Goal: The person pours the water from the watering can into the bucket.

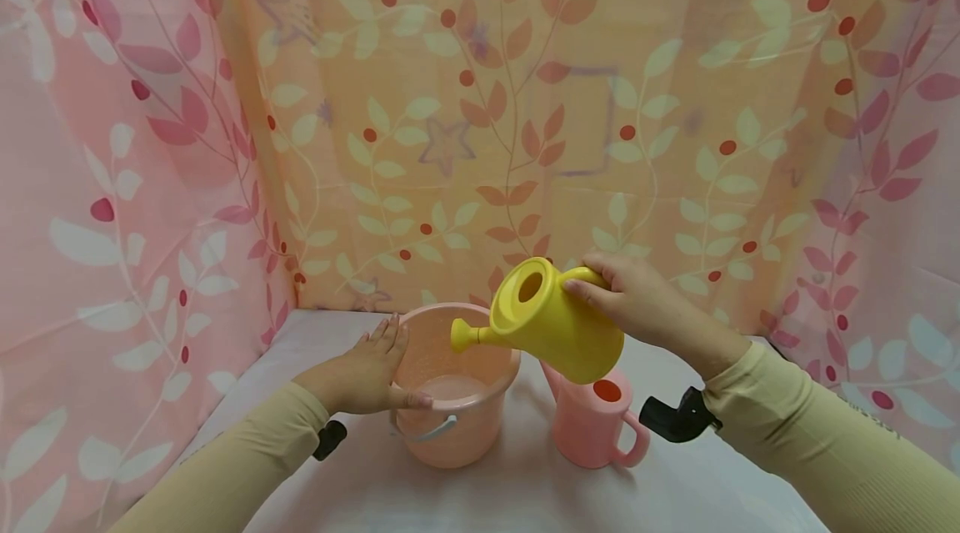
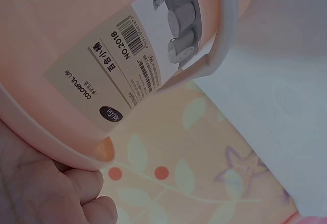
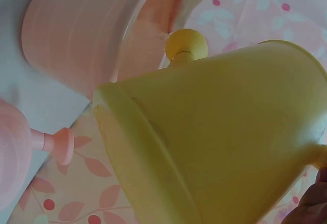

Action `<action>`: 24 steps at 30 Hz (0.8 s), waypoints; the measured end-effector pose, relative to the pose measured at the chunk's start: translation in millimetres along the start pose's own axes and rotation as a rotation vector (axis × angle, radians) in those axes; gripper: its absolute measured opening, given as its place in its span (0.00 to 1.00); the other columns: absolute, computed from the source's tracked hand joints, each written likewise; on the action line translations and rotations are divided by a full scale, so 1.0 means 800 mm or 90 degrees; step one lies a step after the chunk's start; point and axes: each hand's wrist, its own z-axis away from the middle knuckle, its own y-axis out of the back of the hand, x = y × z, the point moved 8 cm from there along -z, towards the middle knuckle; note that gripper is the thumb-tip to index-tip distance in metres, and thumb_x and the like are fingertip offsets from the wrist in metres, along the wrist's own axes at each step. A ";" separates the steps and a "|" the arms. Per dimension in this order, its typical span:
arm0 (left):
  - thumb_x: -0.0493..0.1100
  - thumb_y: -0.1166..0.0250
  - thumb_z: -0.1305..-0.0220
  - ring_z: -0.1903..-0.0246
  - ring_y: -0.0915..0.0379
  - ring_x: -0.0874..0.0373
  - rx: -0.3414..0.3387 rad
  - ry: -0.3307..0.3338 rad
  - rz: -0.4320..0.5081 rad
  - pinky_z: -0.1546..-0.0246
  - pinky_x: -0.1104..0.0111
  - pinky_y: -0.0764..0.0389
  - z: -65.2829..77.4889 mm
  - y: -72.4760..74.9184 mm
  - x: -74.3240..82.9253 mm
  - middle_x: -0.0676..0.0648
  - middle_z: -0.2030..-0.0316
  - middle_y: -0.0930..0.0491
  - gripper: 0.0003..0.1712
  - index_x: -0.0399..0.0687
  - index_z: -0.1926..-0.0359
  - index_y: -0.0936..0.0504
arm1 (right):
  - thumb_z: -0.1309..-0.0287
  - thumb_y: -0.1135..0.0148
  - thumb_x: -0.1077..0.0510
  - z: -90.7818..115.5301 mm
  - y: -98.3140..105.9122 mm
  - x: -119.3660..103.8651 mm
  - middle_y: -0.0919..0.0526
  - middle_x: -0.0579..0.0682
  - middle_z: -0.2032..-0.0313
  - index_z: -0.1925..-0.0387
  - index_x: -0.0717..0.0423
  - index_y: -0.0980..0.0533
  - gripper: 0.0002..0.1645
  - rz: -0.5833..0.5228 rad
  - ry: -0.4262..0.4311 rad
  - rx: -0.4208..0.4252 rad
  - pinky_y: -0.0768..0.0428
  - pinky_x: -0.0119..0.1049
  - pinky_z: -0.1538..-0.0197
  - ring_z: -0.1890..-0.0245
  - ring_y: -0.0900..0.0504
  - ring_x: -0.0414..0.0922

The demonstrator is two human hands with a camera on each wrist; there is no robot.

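Observation:
My right hand grips the handle of a yellow watering can, thumb on top. The can is held up off the table, tilted left, its round spout head over the mouth of a peach-pink bucket. No water shows coming from the spout. On the bucket's left rim rests my left hand, fingers extended along the far side and thumb along the near side. Upright on the table, right of the bucket and below the yellow can, stands a pink watering can.
The bucket's pale grey handle hangs down at its front. A printed label is on the bucket's side. Leaf-patterned cloth walls off the back and both sides of the white table.

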 end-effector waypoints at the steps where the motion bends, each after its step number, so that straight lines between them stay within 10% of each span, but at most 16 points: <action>1: 0.81 0.57 0.63 0.37 0.71 0.44 -0.001 0.002 0.000 0.41 0.51 0.58 0.000 0.000 0.000 0.35 0.36 0.66 0.68 0.33 0.36 0.58 | 0.47 0.46 0.44 0.000 0.000 0.000 0.31 0.49 0.80 0.74 0.51 0.29 0.15 0.002 0.002 0.000 0.29 0.35 0.74 0.76 0.31 0.45; 24: 0.82 0.57 0.65 0.37 0.70 0.44 0.007 -0.002 -0.002 0.41 0.51 0.57 -0.003 -0.002 -0.002 0.34 0.36 0.65 0.68 0.32 0.36 0.57 | 0.47 0.46 0.44 0.002 0.001 -0.002 0.31 0.49 0.81 0.74 0.51 0.29 0.15 0.012 0.011 0.001 0.29 0.35 0.74 0.77 0.31 0.45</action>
